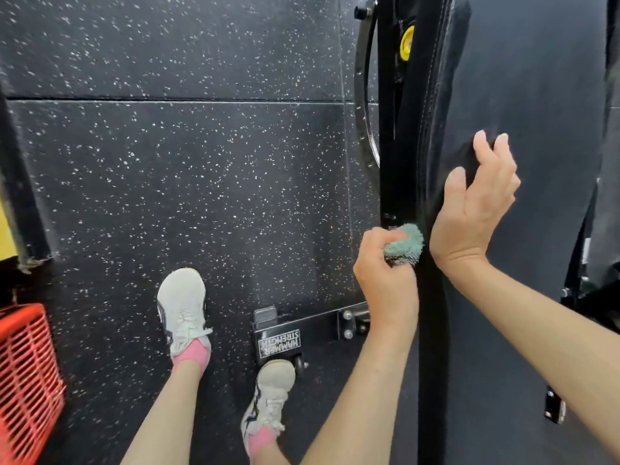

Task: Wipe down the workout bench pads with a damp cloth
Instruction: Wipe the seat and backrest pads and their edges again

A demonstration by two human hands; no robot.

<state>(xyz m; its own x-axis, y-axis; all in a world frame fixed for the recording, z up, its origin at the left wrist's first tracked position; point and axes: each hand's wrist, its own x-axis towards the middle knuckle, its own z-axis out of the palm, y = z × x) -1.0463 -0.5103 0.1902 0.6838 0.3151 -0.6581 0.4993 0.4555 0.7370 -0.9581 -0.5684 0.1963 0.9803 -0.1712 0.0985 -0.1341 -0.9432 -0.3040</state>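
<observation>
Basket [27,374], one, orange, far left. Two white shoes [183,307] on speckled floor [167,162]. One frame foot [280,340] reads "HAMMER STRENGTH", upside down. Left hand [385,280] clenches one teal cloth [404,245] against the side edge of the pad [536,129]. Right hand [476,209] rests on the pad, fingers loosely bent, holding nothing.

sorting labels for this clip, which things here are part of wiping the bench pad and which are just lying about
In the job: teal microfibre cloth, gripped by the left hand; black bench pad, with the right hand resting on it.

Just lying about: red plastic basket; yellow knob; Hammer Strength frame foot; speckled rubber floor.
</observation>
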